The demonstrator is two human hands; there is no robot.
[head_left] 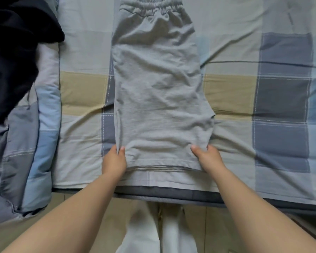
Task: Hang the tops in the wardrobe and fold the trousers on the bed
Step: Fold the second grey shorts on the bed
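Grey trousers [159, 99] lie flat on the bed [232, 42], folded lengthwise into one long strip. Elastic waistband at the far end, hem at the near end, just short of the bed's near edge.

Left hand [114, 161] is at the trousers' near-left corner, thumb on top of the fabric and fingers curled at the edge, pinching the cloth. Right hand [207, 157] is at the trousers' near-right corner, thumb on top, fingers tucked round the side edge, also pinching. Both forearms come in from the near side of the trousers, bare.

Fabric is wrinkled across the middle; a small bulge sticks out of the trousers' right edge, a little farther from the person than the right hand.

Checked bedsheet [281, 99] runs under and on both sides of the trousers, in pale green, tan, grey-blue blocks. Left of the trousers, well apart: a bunched quilt [26, 143] in matching check, with a dark garment [11, 52] heaped on its far part. Can't tell what kind of garment it is.

Near side of the trousers, below the bed edge: tiled floor [91, 203] and the person's pale trouser legs [164, 232].
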